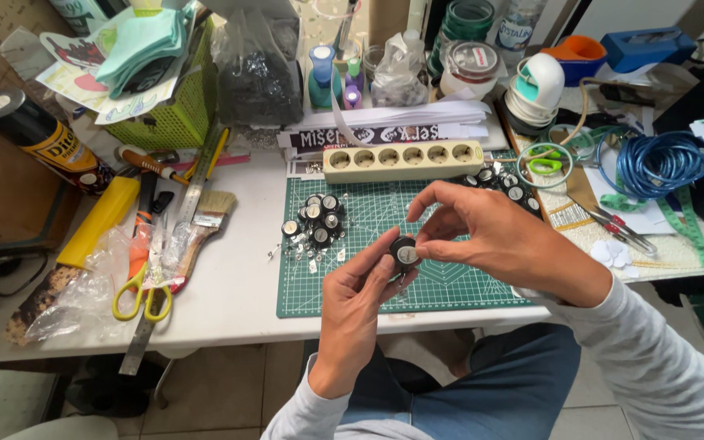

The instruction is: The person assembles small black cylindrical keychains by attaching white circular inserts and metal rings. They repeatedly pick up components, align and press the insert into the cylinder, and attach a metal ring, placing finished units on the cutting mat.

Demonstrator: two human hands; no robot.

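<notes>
My left hand (356, 305) holds a small round black button-like piece with a silver face (405, 253) above the green cutting mat (466, 281). My right hand (495, 236) comes in from the right, its fingertips pinching the same piece from the top. Both hands hover over the mat's front half. A heap of similar black and silver round pieces (318, 220) lies on the mat to the left, and more of these pieces (508, 186) sit at the mat's far right behind my right hand.
A beige power strip (405, 160) lies behind the mat. Left of the mat are a paintbrush (204, 224), yellow-handled scissors (142, 285), a steel ruler (174, 244) and a spray can (38, 138). A blue cable coil (662, 163) and a green basket (169, 110) stand further back.
</notes>
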